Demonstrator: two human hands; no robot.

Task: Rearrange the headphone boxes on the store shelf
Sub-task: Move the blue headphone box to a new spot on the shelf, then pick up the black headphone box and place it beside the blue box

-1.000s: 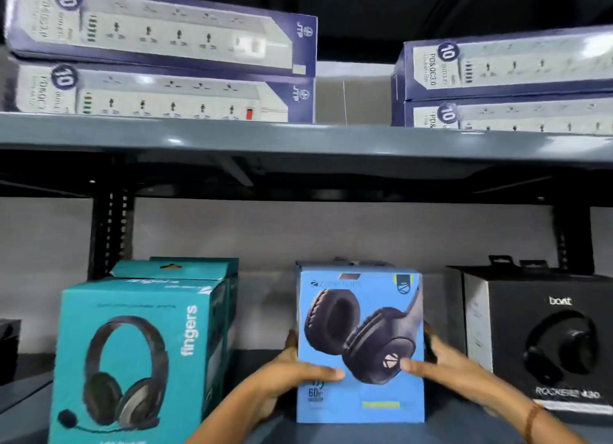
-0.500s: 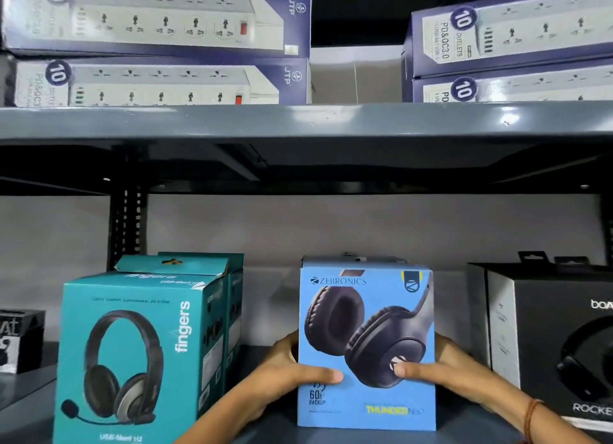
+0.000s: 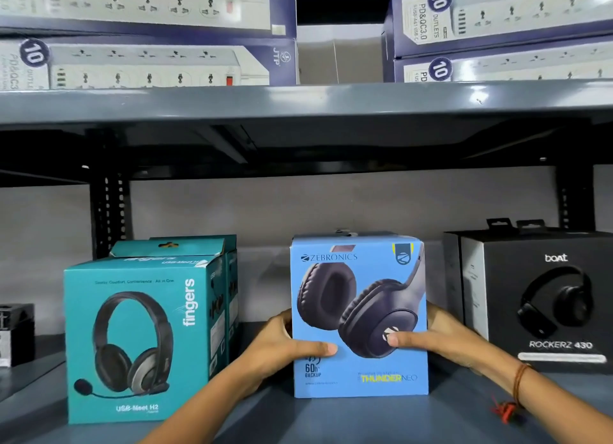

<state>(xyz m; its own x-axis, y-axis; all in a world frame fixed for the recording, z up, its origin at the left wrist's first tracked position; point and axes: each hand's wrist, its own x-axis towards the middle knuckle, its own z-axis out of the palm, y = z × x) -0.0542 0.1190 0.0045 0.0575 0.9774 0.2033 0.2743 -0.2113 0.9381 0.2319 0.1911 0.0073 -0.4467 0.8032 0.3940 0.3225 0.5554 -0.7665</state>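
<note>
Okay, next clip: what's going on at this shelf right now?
A person is handling the blue Zebronics headphone box on the lower shelf. The left hand grips its left side and the right hand its right side, thumbs pressed on the front face. The box stands upright, between the teal Fingers headset box on the left and the black boAt box on the right, with gaps on both sides. Power strip boxes are stacked on the shelf above.
</note>
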